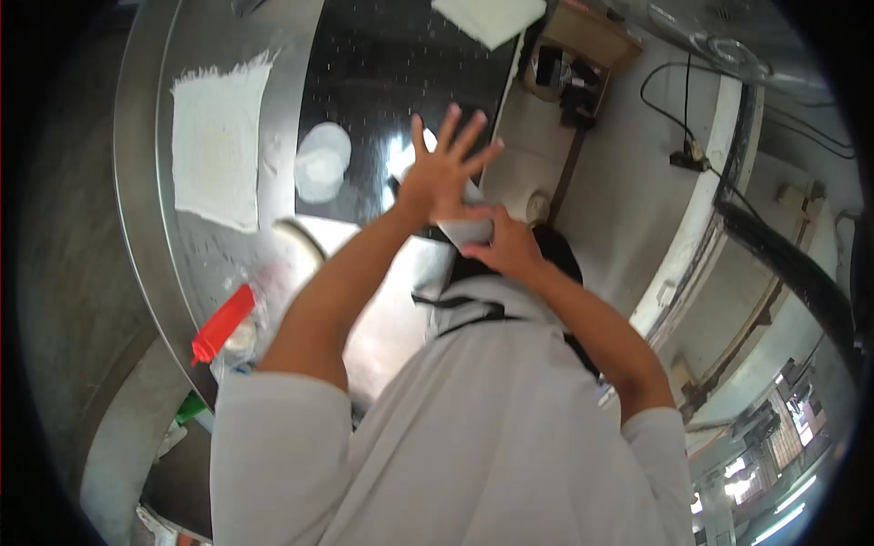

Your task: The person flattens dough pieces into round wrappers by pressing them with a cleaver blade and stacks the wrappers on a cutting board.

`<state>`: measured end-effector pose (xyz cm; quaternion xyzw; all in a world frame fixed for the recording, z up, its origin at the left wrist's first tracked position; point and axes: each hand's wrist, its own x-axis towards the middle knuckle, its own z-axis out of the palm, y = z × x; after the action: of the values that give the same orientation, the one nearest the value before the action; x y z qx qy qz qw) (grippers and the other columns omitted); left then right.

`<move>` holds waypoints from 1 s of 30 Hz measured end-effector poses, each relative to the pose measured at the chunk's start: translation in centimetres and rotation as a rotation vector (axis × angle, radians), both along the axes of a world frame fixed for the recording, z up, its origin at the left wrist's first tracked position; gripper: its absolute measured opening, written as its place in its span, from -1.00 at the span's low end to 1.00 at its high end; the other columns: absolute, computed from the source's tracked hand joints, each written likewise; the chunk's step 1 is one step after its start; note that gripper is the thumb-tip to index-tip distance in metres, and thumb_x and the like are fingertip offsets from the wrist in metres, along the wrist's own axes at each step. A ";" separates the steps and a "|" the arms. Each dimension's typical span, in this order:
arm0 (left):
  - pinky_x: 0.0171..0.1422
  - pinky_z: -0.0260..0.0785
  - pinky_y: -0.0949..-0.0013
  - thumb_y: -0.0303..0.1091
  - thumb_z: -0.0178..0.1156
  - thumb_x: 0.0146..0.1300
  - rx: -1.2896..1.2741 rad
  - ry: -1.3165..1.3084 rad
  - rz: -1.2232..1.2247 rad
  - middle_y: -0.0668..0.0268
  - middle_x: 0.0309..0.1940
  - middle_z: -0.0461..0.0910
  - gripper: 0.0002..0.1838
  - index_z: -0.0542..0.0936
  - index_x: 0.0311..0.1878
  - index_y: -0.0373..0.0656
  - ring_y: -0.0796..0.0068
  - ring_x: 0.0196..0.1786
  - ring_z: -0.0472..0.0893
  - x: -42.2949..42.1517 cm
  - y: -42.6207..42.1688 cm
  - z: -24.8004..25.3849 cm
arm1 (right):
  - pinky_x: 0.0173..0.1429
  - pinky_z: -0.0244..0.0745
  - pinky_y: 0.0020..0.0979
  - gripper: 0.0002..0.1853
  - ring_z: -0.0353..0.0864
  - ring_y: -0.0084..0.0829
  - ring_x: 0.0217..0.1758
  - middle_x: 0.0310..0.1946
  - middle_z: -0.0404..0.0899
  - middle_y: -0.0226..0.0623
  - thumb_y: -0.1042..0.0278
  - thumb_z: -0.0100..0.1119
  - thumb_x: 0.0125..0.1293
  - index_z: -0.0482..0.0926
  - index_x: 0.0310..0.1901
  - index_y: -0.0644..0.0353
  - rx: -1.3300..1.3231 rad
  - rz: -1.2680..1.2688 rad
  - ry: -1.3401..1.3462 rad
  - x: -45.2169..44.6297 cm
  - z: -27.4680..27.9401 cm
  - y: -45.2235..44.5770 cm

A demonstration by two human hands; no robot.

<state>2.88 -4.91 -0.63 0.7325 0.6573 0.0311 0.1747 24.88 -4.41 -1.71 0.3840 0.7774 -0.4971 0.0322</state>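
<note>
My left hand (pixel 442 182) is held over the edge of the black worktop (pixel 382 82) with its fingers spread wide. Below its palm and thumb is a smooth pale grey-white piece (pixel 469 232), whose kind I cannot make out because the hands partly cover it. My right hand (pixel 512 247) grips that piece at its right side, thumb and fingers closed on it. Left of my hands, two white round shallow dishes or lids (pixel 322 168) lie overlapping on the black surface.
A white frayed cloth (pixel 217 146) lies on the steel counter, and another folded cloth (pixel 492 16) at the top. A red squeeze bottle (pixel 223 325) and a round pale-rimmed object (pixel 299 238) are at the left. A cardboard box (pixel 583 55) stands beyond the worktop's right edge.
</note>
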 end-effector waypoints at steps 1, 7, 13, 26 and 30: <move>0.48 -0.26 -0.78 0.58 0.34 -0.14 -0.016 0.007 0.005 0.26 0.74 -0.04 0.22 0.20 0.66 0.46 -0.17 0.75 -0.15 0.8 0.7 0.0 | 0.17 0.60 0.06 -0.11 0.71 0.22 0.06 -0.04 0.70 0.23 -0.11 0.67 -0.02 0.44 0.22 0.25 0.292 0.057 0.073 0.4 -0.1 1.7; 0.47 -0.18 -0.77 0.56 0.30 -0.02 0.146 0.146 0.329 0.26 0.73 -0.04 0.18 0.12 0.68 0.43 -0.12 0.73 -0.09 0.5 5.3 -0.4 | -0.12 0.64 0.00 -0.19 0.75 0.19 -0.23 -0.36 0.71 0.08 -0.12 0.65 0.01 0.42 0.05 0.33 0.289 0.372 0.077 -1.1 0.1 13.9; 0.50 -0.28 -0.76 0.57 0.30 -0.02 0.134 0.142 0.221 0.18 0.75 -0.14 0.20 0.11 0.70 0.42 -0.17 0.75 -0.21 -1.0 3.2 -0.9 | -0.03 0.65 -0.01 -0.16 0.73 0.26 -0.11 -0.28 0.71 0.22 -0.08 0.70 -0.05 0.46 0.09 0.34 0.082 0.300 0.010 -1.8 1.3 9.4; 0.48 -0.29 -0.78 0.63 0.26 -0.03 0.248 0.079 0.188 0.23 0.76 -0.17 0.21 0.10 0.70 0.43 -0.17 0.74 -0.16 -2.0 4.0 -2.0 | 0.15 0.62 0.04 -0.10 0.72 0.26 0.00 -0.16 0.70 0.27 -0.04 0.72 -0.11 0.46 0.12 0.41 0.048 0.361 -0.068 -3.0 1.7 12.0; 0.41 -0.25 -0.83 0.67 0.26 -0.10 0.226 0.055 0.189 0.18 0.73 -0.02 0.23 0.17 0.68 0.43 -0.20 0.72 -0.06 0.0 4.7 -1.9 | 0.04 0.60 0.05 -0.14 0.68 0.32 -0.04 -0.29 0.67 0.25 -0.11 0.71 -0.07 0.44 0.07 0.34 0.122 0.345 0.044 -0.6 -1.3 11.9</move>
<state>2.90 -0.19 -2.57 0.6828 0.7202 0.1009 0.0694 24.25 7.54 -3.06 0.2353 0.8610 -0.4443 0.0767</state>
